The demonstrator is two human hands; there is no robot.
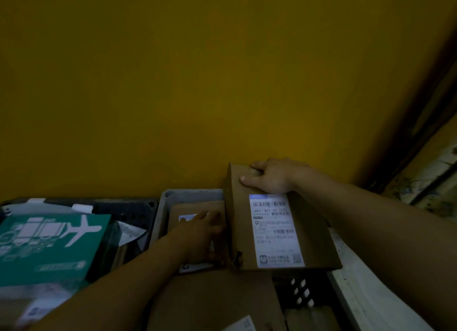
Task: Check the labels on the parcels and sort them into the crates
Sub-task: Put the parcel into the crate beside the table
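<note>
Head view | right hand (270,176) grips brown box (279,229) by its far end | left hand (201,236) lies flat on parcel (195,208) in grey crate (190,193) | yellow wall (197,83) behind

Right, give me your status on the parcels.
Right hand grips far end of labelled box, held over grey crate. Left hand rests flat on parcel inside that crate. Green box in dark crate, left.

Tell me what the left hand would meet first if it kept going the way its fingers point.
Probably the side of the tall cardboard parcel that the right hand holds; the left hand lies on the flat parcel in the grey crate, fingers nearly there, though depth is unclear.
</note>
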